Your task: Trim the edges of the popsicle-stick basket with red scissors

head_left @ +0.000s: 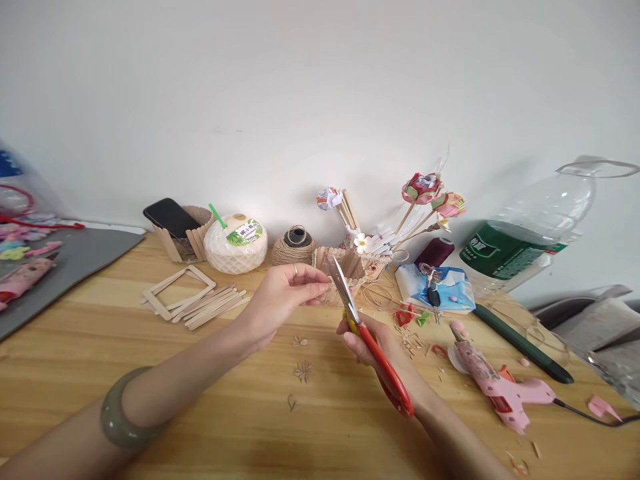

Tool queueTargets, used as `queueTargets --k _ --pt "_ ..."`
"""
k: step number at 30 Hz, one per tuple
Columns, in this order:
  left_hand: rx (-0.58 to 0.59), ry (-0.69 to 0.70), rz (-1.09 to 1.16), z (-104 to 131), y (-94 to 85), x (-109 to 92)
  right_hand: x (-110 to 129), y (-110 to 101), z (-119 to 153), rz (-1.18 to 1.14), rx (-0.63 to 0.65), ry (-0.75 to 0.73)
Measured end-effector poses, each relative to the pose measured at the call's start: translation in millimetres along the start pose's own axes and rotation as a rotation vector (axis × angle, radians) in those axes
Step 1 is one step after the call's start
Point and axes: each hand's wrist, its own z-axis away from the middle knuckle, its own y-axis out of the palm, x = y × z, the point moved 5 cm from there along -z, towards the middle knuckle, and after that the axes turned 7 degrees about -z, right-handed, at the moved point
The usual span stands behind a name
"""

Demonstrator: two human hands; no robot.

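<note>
My left hand (295, 293) is closed in a pinch, and whatever small thing its fingertips hold is too fine to make out. Just right of those fingertips rise the blades of red-handled scissors (377, 353). My right hand (373, 340) grips the scissors, their points up and the blades seemingly close together. Below the hands, small petal-like loops lie on the wooden table (240, 413): a flower-shaped cluster (303, 372), a smaller piece (300, 341) and a single curl (293, 402). Behind the hands stands a craft-stick box (345, 263), partly hidden.
Craft sticks (215, 308), a white coconut (236, 243) and a twine ball (295, 247) lie leftward. A phone (170, 217) rests in a stick holder. On the right are a pink glue gun (500, 387) with cord, a green-handled tool (523, 343), scraps and a large bottle (525, 233).
</note>
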Motion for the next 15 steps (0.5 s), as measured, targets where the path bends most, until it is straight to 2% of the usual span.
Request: queueTargets --k 7,15 --pt "-0.040 -0.059 0.115 0.7 -2.1 1.1 0.2 -1.0 0.2 -0.009 -0.016 -0.008" --pt "-0.063 -0.053 0.169 0.4 -4.6 5.2 0.3 1.1 0.1 -0.007 0.012 0.030"
